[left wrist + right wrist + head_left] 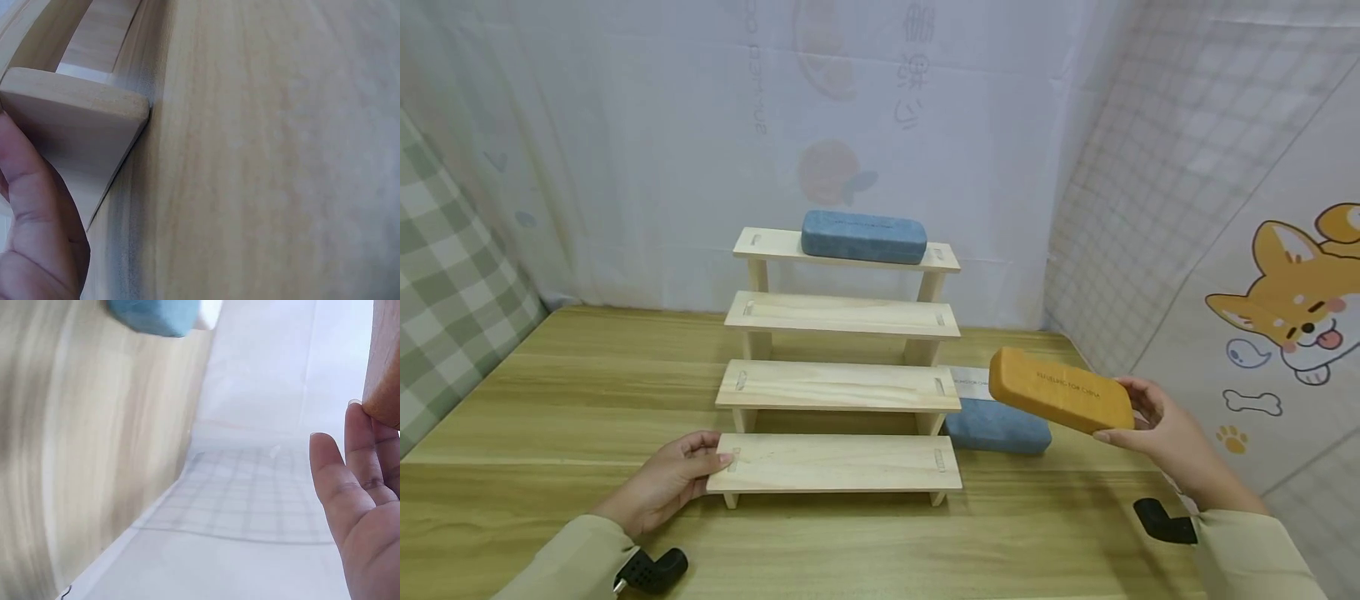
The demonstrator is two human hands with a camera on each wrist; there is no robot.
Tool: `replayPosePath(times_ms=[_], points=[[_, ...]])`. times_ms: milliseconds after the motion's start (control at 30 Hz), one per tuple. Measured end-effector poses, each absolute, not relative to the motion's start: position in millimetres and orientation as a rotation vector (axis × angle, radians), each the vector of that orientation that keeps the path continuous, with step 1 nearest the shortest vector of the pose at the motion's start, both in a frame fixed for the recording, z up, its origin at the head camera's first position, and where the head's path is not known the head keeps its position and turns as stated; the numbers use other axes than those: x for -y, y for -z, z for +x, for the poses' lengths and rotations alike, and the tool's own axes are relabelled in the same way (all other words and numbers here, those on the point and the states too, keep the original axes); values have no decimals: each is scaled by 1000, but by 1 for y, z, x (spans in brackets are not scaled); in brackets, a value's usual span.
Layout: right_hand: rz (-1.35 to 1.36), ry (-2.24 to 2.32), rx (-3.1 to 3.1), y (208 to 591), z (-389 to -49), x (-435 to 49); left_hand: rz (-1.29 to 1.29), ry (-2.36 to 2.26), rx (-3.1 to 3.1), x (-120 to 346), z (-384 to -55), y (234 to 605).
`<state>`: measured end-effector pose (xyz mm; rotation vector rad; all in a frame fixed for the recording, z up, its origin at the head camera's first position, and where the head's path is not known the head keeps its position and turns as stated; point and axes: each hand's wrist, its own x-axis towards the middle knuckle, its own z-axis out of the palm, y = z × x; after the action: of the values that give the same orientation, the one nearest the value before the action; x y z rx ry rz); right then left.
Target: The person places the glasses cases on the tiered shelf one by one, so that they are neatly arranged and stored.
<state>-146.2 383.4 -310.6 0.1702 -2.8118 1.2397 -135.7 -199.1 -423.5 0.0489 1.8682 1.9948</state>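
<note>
Head view, rack [842, 314] taken as dial centre: orange case [1060, 390] is grasped by its right end in the right hand [1165, 427], tilted above the table [587, 392], at three o'clock. The rack's bottom step [835, 463] is gripped at eight by the left hand [672, 479]. One blue case [863, 237] is seen at twelve, another [997, 427] near four.

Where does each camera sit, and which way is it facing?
Head: on the head, facing forward and down at the shelf and table; left hand, right hand and sleeves show.
Left wrist: worn there, facing the shelf's end and table; part of the left hand shows.
Right wrist: worn there, facing the table and curtain; part of the right hand shows.
Head and right wrist share the orange case and table.
</note>
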Motion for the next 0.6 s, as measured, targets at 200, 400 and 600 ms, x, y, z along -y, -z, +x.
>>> replayPosePath(times_ms=[200,400,600], points=[[264,-1291,2756,297,-156,-372,58,-1999,-1858,199,-136,424],[312,-1375,2747,284,-169,-356,62,-2020,-1841,199,-136,425],[301,-1367,2790,271,-184,-337,57,-2025,-1836,200,-136,425]])
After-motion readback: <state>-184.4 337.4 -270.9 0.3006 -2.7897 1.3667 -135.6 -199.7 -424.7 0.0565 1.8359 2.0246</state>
